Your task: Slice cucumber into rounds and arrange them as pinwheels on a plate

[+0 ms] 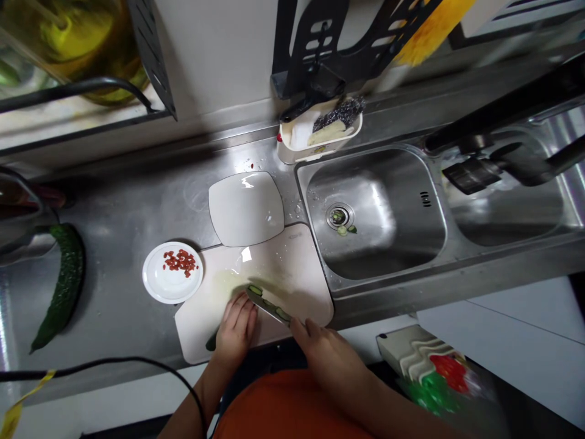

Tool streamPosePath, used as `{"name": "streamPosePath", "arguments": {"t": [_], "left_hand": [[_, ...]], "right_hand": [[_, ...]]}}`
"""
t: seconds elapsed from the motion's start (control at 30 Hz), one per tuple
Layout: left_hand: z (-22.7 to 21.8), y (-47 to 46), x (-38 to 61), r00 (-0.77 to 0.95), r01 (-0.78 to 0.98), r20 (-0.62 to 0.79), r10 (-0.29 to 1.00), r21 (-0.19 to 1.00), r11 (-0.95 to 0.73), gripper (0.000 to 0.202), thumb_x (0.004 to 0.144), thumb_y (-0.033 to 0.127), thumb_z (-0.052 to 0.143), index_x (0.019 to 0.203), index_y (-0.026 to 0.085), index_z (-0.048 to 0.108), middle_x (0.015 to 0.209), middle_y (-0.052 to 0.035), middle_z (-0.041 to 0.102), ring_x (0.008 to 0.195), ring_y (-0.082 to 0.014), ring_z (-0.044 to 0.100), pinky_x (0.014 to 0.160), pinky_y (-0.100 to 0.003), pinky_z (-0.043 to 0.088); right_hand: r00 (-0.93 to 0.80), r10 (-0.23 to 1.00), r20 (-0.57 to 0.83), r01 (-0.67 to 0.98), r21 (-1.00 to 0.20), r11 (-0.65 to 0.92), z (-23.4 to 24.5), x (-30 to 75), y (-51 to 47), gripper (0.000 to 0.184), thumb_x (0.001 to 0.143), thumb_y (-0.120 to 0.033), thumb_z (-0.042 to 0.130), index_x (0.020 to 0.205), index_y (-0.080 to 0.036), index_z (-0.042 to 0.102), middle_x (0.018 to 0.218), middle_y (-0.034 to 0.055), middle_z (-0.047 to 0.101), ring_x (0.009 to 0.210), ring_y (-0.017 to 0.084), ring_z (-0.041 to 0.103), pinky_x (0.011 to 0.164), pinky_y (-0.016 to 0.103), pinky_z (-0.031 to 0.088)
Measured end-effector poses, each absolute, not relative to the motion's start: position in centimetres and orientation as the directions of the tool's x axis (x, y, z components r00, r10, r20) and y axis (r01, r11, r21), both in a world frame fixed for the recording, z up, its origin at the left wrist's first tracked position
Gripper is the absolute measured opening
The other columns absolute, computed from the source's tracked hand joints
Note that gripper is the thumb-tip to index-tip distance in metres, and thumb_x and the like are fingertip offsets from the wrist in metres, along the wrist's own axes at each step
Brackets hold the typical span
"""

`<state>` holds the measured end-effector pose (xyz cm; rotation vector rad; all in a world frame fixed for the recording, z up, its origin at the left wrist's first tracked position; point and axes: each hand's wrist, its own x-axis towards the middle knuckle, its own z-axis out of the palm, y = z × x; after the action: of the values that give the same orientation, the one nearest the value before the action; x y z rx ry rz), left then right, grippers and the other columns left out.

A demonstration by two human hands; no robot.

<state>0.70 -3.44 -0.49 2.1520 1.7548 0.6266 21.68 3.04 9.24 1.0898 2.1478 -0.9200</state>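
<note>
My right hand (322,353) is closed round the handle of a knife (269,306), whose blade points up and left over the white cutting board (301,268). Thin green cucumber slices (256,291) lie along the blade. Left of the knife, my left hand (236,323) presses with bent fingers on a piece of cucumber (211,341); most of that piece is hidden under the hand, and its dark end shows at the left. A white square plate (247,210) overlaps the board's far edge. Beside the board, a small white dish (172,292) holds several small red dried berries.
A whole cucumber (64,286) lies on the steel counter at the left. Right of the board is a sink (388,213) with cucumber bits near its drain. Behind stands a sponge caddy (320,149); a black faucet (503,116) reaches in from the right. A black cable (114,361) crosses the front left.
</note>
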Motion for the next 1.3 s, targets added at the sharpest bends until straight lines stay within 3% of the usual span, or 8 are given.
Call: {"name": "streamPosePath", "arguments": {"t": [0.43, 1.3], "left_hand": [[-0.6, -3.4, 0.6, 0.188, 0.845, 0.138, 0.973, 0.482, -0.231, 0.024, 0.087, 0.012, 0.050, 0.109, 0.014, 0.059, 0.103, -0.0099, 0.067, 0.108, -0.0218, 0.059, 0.095, -0.040, 0.048], [-0.1, -3.3, 0.7, 0.160, 0.839, 0.084, 0.984, 0.513, -0.180, 0.029, 0.086, 0.011, 0.052, 0.114, 0.013, 0.057, 0.108, -0.0105, 0.066, 0.109, -0.0208, 0.059, 0.097, -0.040, 0.048]], "right_hand": [[-0.524, 0.433, -0.733, 0.841, -0.368, 0.396, 9.2, 21.4, 3.8, 0.037, 0.083, 0.000, 0.034, 0.107, -0.020, 0.052, 0.085, 0.0056, 0.065, 0.068, 0.017, 0.065, 0.056, 0.023, 0.038], [-0.534, 0.407, -0.741, 0.840, -0.412, 0.353, 8.4, 19.8, 5.1, 0.039, 0.080, 0.000, 0.032, 0.109, -0.018, 0.052, 0.086, 0.0068, 0.063, 0.072, 0.018, 0.064, 0.055, 0.024, 0.039]]}}
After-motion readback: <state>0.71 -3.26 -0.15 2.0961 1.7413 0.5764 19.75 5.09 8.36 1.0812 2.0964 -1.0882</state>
